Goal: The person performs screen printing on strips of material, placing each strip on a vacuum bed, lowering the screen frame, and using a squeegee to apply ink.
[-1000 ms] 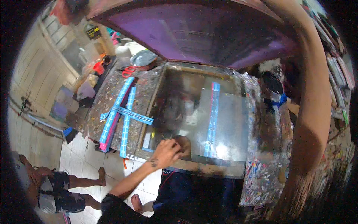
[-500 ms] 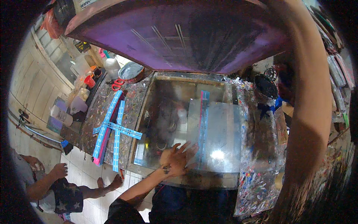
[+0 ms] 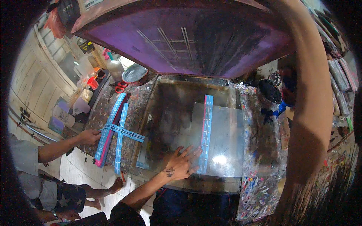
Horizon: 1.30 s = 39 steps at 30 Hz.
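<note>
My left hand lies over a glass plate with its fingers spread. Its fingertips are at the left edge of a blue and pink printed strip, which rests lengthwise on the glass; whether they touch it I cannot tell. My right forearm rises along the right side, and its hand is out of the picture above. A purple screen-printing frame stands tilted up behind the glass. Left of the glass lie crossed blue strips, and a co-worker's hand reaches their left end.
Red scissors and a bowl of grey paint are at the back left, near cups and bottles. A dark paint container stands right of the glass. The paint-spattered table extends along the right side.
The co-worker's arm has reached in from the left to the crossed strips. My left hand has moved slightly right, toward the strip on the glass. The view has shifted a little.
</note>
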{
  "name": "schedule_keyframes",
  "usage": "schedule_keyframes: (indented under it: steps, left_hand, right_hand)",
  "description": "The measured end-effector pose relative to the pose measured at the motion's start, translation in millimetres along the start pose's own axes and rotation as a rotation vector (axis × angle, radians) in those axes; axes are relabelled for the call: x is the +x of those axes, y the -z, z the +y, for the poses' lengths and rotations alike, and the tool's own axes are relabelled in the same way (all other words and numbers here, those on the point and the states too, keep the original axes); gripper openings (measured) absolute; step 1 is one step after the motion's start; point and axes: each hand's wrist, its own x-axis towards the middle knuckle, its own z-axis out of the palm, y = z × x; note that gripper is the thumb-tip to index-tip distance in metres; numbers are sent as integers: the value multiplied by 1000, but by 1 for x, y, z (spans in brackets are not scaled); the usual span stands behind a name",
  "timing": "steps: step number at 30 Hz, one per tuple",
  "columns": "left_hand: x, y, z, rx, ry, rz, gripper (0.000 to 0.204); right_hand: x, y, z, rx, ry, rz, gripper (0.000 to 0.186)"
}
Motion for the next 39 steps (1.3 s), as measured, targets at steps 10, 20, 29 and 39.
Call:
schedule_keyframes:
  steps: [10,20,29,39]
  left_hand:
    - [-2,-2,-4,-52,-65,-27,65]
    - [-2,2,1,-67,-17,6,66]
    - [-2,0,-1,-24,-25,5,70]
    - [-2,9,4,122,-7,-175,71]
  right_hand:
    - [9,-6,5,-221,59,-3,39]
    - [4,-2,-1,-275,45,-43,38]
    - [7,-3,1,-355,133,-9,39]
    - [16,-7,10,-433,216,22,41]
